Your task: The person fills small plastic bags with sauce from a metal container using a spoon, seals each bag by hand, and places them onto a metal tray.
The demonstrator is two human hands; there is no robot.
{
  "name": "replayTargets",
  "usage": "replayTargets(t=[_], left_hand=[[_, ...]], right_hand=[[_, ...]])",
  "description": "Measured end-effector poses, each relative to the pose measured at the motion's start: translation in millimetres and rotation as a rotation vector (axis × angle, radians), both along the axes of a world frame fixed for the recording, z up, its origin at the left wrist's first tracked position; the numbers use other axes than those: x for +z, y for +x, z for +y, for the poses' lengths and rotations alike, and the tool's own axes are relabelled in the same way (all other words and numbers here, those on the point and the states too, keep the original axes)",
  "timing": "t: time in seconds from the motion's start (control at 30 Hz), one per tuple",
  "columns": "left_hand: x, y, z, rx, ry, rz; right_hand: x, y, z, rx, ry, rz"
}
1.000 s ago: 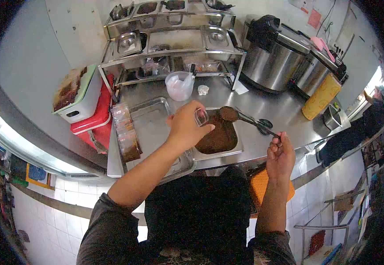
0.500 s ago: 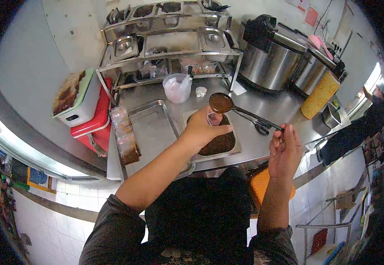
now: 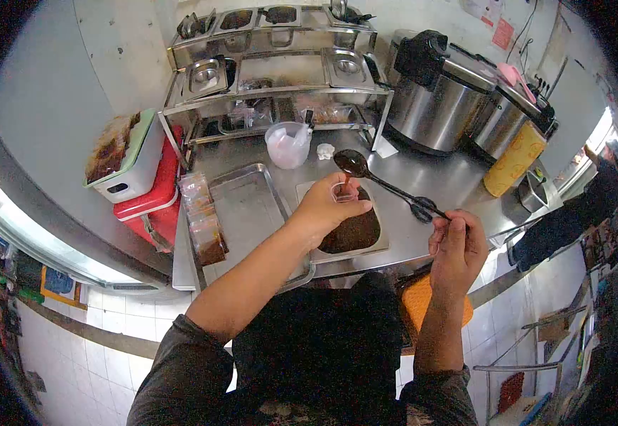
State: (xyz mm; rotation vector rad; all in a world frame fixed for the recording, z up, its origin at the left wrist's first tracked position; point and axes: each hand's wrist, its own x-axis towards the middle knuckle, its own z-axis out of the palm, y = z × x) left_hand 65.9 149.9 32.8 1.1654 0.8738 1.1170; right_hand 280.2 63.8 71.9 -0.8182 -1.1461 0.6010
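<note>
My left hand (image 3: 326, 209) is closed around a small clear plastic bag (image 3: 344, 192), its round mouth facing up. My right hand (image 3: 458, 248) grips the end of a long black handle belonging to a ladle (image 3: 351, 163). The ladle's bowl is tilted over the bag, and a thin brown stream of sauce (image 3: 346, 183) runs from it into the mouth. Below my left hand sits a steel pan (image 3: 376, 250) of dark brown sauce. Black-handled scissors (image 3: 422, 209) lie on the counter, partly behind the ladle's handle.
Left of the pan is a metal tray (image 3: 245, 206), with filled sauce packets (image 3: 206, 231) along its left edge. A translucent tub (image 3: 287, 145) stands behind, before a steel rack (image 3: 280, 99). Large steel cookers (image 3: 433, 103) and a yellow patterned container (image 3: 515, 160) are at right.
The ladle's bowl has tipped over the bag, and sauce now streams down. My right hand has moved slightly lower and turned at the handle. My left hand stays nearly in place.
</note>
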Motion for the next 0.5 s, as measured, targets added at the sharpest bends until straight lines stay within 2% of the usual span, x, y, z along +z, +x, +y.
replayTargets(t=[0.1,0.2,0.3,0.5], left_hand=[[-5.5,-1.7,3.9,-0.031,0.016,-0.094],[-0.5,-2.3,3.0,0.005,0.037,-0.092],[11.0,-5.1,-0.5,0.019,-0.030,0.017],[-0.6,-7.2,5.1,0.036,-0.005,-0.019]], right_hand=[[0.7,-1.2,-1.6,-0.025,0.064,-0.099],[2.2,-0.5,-3.2,-0.016,0.125,-0.202],[2.2,-1.0,-4.9,-0.017,0.176,-0.274],[1.5,-5.6,-9.4,-0.041,0.204,-0.324]])
